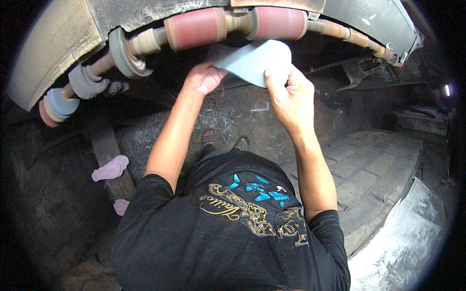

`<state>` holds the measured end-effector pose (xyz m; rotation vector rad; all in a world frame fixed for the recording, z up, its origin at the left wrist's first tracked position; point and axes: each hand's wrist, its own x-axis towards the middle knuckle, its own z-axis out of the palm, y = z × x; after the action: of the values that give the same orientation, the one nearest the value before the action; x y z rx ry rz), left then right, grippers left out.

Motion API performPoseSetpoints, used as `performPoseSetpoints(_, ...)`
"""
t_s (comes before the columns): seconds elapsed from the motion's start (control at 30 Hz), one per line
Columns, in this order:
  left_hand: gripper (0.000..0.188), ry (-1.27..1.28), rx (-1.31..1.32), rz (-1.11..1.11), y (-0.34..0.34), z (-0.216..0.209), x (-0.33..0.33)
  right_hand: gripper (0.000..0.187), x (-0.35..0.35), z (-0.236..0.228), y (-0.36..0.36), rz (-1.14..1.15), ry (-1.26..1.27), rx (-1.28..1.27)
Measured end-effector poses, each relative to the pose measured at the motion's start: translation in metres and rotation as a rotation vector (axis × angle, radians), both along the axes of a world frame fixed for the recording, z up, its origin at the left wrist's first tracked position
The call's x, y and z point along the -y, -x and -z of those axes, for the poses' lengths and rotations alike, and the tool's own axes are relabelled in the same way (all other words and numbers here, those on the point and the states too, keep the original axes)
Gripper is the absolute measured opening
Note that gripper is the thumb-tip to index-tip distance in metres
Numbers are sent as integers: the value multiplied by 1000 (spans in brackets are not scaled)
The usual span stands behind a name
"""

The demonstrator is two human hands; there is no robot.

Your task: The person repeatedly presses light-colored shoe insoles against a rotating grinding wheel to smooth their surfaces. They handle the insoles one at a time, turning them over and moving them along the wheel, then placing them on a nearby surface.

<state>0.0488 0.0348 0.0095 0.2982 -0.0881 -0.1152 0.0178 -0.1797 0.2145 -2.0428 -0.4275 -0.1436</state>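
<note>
Both my hands hold a pale blue, thin, sole-shaped sheet [259,62] just under a red sanding roller [280,23]. The sheet curves, and its far rounded edge lies close against the roller; whether they touch I cannot tell. My right hand [294,92] pinches the near right side, thumb on top and fingers tucked behind. At the narrower left end is my left hand [206,79], its fingers partly hidden behind the sheet and slightly blurred. A second red roller [195,28] sits on the same shaft, to the left.
The shaft carries a grey wheel [124,53] and several more wheels at the left, below a metal hood [372,25]. Pink sole-shaped pieces [110,168] lie on a plank at left. Offcuts [224,127] litter the floor near my feet. A pale sheet [405,242] lies at lower right.
</note>
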Motion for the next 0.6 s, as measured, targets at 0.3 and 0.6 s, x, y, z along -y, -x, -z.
performPoseSetpoints(0.3, 48, 74, -34, -73, -44, -57, 26, 17, 24, -28, 18, 14, 22, 43)
performPoseSetpoints(0.6, 48, -5, 153, 100, 0, -86, 64, 18, 99, -69, 36, -104, 106, -84)
